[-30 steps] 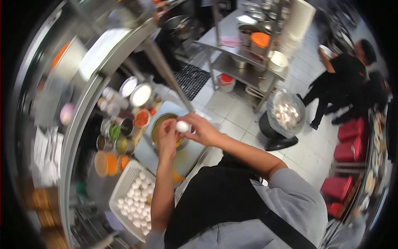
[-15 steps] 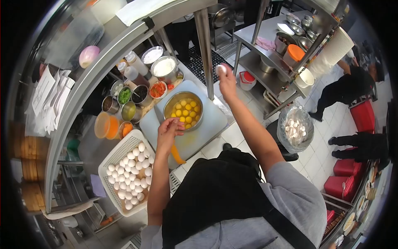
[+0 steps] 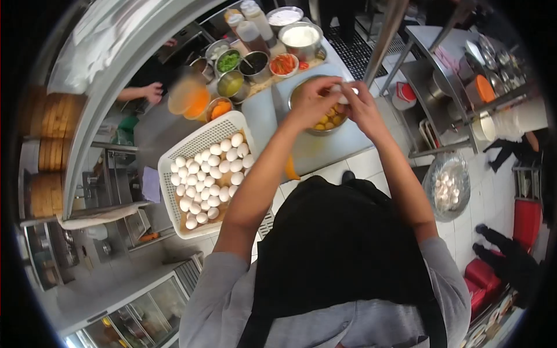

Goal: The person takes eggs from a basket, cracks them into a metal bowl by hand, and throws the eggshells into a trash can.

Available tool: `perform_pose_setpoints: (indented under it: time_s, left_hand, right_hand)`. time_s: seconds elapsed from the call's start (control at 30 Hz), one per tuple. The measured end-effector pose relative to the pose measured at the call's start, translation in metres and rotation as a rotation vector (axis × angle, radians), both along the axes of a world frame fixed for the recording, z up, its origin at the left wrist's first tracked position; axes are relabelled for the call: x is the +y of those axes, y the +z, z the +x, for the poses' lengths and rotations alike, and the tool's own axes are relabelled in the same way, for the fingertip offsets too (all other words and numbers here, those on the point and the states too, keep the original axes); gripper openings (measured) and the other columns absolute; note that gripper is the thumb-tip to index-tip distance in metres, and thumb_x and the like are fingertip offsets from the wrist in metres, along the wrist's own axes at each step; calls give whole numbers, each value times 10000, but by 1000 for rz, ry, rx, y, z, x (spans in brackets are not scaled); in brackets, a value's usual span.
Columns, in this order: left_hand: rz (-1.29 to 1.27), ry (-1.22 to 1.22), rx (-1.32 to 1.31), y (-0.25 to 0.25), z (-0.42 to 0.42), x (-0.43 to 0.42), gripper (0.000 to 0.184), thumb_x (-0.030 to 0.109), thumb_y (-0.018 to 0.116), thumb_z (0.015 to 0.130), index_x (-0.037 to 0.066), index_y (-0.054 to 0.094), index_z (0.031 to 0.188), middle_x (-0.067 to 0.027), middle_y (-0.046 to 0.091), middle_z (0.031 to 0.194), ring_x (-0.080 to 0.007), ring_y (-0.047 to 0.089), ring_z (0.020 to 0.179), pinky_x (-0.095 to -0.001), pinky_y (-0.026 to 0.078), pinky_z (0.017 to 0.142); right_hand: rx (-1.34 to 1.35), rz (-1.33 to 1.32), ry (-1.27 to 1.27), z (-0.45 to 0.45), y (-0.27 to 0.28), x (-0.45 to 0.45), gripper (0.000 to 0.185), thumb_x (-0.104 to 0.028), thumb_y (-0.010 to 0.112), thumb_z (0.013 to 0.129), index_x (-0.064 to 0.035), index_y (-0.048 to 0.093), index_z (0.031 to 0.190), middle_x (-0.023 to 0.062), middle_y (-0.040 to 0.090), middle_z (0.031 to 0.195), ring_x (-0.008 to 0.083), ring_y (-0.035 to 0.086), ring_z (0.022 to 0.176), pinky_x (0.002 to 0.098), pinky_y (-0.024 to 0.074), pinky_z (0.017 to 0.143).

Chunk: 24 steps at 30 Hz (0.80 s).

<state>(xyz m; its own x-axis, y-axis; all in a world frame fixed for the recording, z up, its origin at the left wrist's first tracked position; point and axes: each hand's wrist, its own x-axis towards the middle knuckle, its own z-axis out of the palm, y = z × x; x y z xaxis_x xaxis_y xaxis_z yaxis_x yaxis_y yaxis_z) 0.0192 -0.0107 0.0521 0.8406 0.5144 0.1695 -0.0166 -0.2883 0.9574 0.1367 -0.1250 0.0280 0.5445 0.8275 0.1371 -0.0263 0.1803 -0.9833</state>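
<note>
Both my hands meet over a metal bowl that holds several yellow yolks. My left hand and my right hand hold a white egg between their fingertips; whether its shell is cracked is hard to tell. The bowl stands on a pale blue cutting board, and my hands cover part of it. To the left of my forearm sits a white perforated basket with several white eggs in it.
Metal containers of green pieces, red pieces and white powder line the board's far side. A bag-lined bin with shells stands at right. Another person's hand reaches in at left; other people stand at far right.
The view has shifted. My right hand has come back from the right side to the bowl, and my left hand has moved up over it. Both hands now hold an egg together.
</note>
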Motion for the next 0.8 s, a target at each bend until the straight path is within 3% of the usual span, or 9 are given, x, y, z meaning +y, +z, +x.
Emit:
perform_pose_setpoints:
  time_s: [0.13,0.27,0.33,0.4,0.47,0.57,0.67,0.7,0.8]
  left_hand:
    - [-158,-42,79,15,-15,6,290,70,590,887,32,622,1173,-57,661,989,-87,601,820,-210,490,664]
    - [-260,102,146,10,-20,7,209,46,594,851,-2,622,1052,-67,661,945,-89,604,759,-220,509,668]
    - [-355,103,168,2,-23,14,260,38,581,871,-7,598,1127,-74,659,951,-115,617,751,-232,512,643]
    - [-380,95,220,5,-23,16,259,35,581,858,-19,588,1111,-81,654,935,-125,627,754,-245,523,647]
    - [-425,115,235,1,-23,20,268,40,579,853,-21,578,1114,-82,647,911,-129,631,756,-245,524,649]
    - [-340,114,274,-7,-16,21,275,77,582,833,17,588,1101,-60,648,875,-128,625,738,-250,515,643]
    - [-118,82,280,-20,-17,28,276,78,595,814,51,603,1088,-18,621,769,-104,591,659,-256,493,603]
    - [-234,105,183,-30,-14,27,248,76,594,823,56,595,1071,-22,621,743,-107,596,662,-257,492,577]
    - [-28,269,303,-76,7,41,214,99,600,819,43,582,1025,-69,656,794,-150,638,679,-298,502,546]
  right_hand:
    - [43,-110,93,-1,2,24,327,-262,606,952,-18,552,1163,72,582,859,131,633,683,240,501,584]
    - [-259,-342,185,0,23,13,437,-318,637,919,-23,543,1227,134,655,929,157,630,670,269,510,606]
    - [-250,-185,219,2,5,18,465,-281,672,879,-15,542,1237,150,676,943,178,630,666,291,517,624]
    - [-540,11,210,-3,6,17,475,-211,693,829,-7,550,1234,157,676,944,200,637,708,308,521,654]
    - [-532,-165,260,-6,19,11,492,-182,696,795,-4,558,1233,183,659,1048,234,655,786,340,526,698]
    - [-695,-38,164,-10,13,17,510,-203,680,808,-13,553,1263,226,611,1171,293,676,776,402,528,728]
    - [-672,-126,206,-10,13,22,485,-185,670,828,-36,557,1276,220,638,1071,266,657,674,358,522,657]
    - [-715,-257,219,-11,23,21,463,-152,659,830,-35,562,1267,222,643,1003,247,638,642,339,509,621]
    - [-766,-172,150,-12,4,27,411,-81,631,775,8,576,1172,237,619,933,324,643,712,402,518,648]
